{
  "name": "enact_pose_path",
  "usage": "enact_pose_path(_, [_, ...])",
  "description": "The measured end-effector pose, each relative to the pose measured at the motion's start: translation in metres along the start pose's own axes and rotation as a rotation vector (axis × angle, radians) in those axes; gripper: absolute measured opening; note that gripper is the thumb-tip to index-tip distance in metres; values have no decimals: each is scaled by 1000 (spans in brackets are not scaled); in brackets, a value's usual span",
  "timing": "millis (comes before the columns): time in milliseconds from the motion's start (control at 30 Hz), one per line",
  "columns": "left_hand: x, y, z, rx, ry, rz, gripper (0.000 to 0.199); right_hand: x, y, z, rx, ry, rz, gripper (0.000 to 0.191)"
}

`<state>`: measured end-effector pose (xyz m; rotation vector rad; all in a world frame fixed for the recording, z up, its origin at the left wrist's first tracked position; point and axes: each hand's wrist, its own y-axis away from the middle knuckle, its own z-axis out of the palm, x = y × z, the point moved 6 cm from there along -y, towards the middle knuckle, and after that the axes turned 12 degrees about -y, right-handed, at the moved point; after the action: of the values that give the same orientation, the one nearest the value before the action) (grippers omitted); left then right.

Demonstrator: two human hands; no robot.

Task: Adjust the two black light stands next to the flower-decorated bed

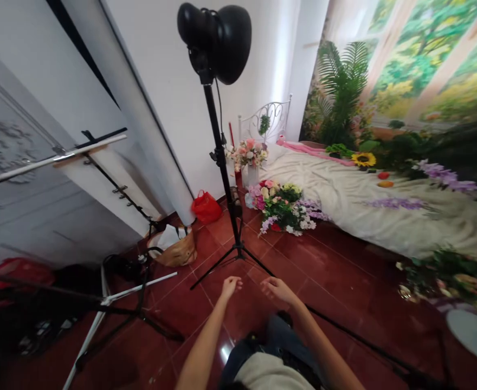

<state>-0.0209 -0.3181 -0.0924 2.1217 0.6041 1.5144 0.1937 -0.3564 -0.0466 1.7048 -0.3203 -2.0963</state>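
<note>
My left hand point(232, 285) is in front of my body over the red tiled floor, its fingers curled in and nothing visible in them. My right hand point(276, 288) hangs a little to its right, its slightly blurred fingers loosely bent and apart, holding nothing. The two hands do not touch. Just beyond them stands a black tripod light stand point(223, 179), its legs spread on the floor. A black lamp head point(222, 43) tops the stand, tilted to the right. Neither hand appears to touch the stand.
Behind the stand are a red bag point(206, 207), a woven bag point(177, 248) and flower bunches point(281, 203). A bed with a cream cover point(336, 189) fills the right. White and black stands point(108, 299) are at the left. A dark pole point(356, 336) crosses the lower right.
</note>
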Motion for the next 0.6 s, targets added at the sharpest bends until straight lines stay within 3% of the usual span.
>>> enact_pose_path(300, [152,-71,-44,90,221,426,31,-71,-93,28,-62,13,39,25])
enact_pose_path(467, [240,-113,-78,364,235,642,28,-124,-164,34,-96,113,21,29])
enact_pose_path(600, [311,-140,-81,450,280,806,37,-180,-221,32,-128,219,-21,27])
